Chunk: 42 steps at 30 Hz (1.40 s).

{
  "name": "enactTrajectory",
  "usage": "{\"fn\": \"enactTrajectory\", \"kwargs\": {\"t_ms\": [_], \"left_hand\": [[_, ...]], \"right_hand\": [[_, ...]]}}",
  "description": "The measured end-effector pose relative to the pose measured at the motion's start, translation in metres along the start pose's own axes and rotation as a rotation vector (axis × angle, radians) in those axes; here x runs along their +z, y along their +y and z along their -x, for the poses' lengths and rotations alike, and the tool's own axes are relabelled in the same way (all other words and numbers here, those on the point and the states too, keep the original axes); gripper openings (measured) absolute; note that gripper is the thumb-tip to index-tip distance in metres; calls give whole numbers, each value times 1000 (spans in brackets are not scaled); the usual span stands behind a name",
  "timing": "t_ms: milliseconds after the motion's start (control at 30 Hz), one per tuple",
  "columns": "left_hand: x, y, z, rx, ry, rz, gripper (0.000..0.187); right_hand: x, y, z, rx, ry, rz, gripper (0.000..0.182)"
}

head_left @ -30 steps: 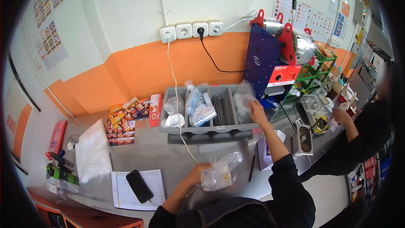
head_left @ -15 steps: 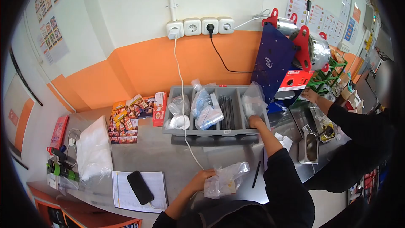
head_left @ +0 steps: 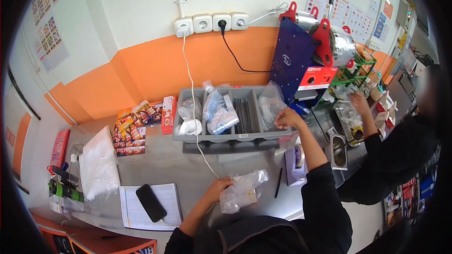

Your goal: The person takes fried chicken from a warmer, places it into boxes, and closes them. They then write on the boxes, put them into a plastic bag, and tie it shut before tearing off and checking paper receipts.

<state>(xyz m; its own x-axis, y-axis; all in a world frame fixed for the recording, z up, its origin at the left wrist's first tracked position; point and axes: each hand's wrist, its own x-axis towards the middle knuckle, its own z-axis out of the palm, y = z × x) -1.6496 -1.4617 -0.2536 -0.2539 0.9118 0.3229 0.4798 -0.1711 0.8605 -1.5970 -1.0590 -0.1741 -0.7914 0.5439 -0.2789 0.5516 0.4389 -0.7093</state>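
My left hand (head_left: 220, 189) is closed on the edge of a clear plastic bag (head_left: 242, 192) with something pale and orange inside, over the metal table. Above the right end of the grey divided tray (head_left: 225, 137) is my right hand (head_left: 288, 118), its fingers drawn together; whatever they hold, if anything, is too small to make out. Beside it, clear plastic bags (head_left: 270, 108) fill the rightmost compartment. The other compartments hold dark straws or cutlery (head_left: 242, 116), a blue and white packet (head_left: 221, 115) and a white bundle (head_left: 189, 126).
A black phone (head_left: 150, 203) lies on an open notebook (head_left: 175, 207). A purple tape dispenser (head_left: 295, 164) and a black pen (head_left: 278, 182) are at the right. A blue machine (head_left: 294, 61) stands behind. A co-worker's hand (head_left: 360, 103) is near a metal container (head_left: 338, 153).
My right hand has lifted from the rightmost compartment to its front edge. The tape dispenser is now uncovered. The co-worker's hand has moved, and the camera view has shifted slightly.
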Motion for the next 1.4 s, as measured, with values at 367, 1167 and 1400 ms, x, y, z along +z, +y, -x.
{"fn": "enactTrajectory", "kwargs": {"t_ms": [367, 1167, 1400], "left_hand": [[20, -7, 13, -7, 155, 34, 32], [-22, 5, -36, -159, -274, -231, 36], [-27, 19, -47, -490, -380, 153, 37]], "right_hand": [[37, -46, 118, -258, -367, -589, 12], [171, 0, 202, -408, -444, -707, 15], [176, -12, 211, -506, -229, -472, 12]]}}
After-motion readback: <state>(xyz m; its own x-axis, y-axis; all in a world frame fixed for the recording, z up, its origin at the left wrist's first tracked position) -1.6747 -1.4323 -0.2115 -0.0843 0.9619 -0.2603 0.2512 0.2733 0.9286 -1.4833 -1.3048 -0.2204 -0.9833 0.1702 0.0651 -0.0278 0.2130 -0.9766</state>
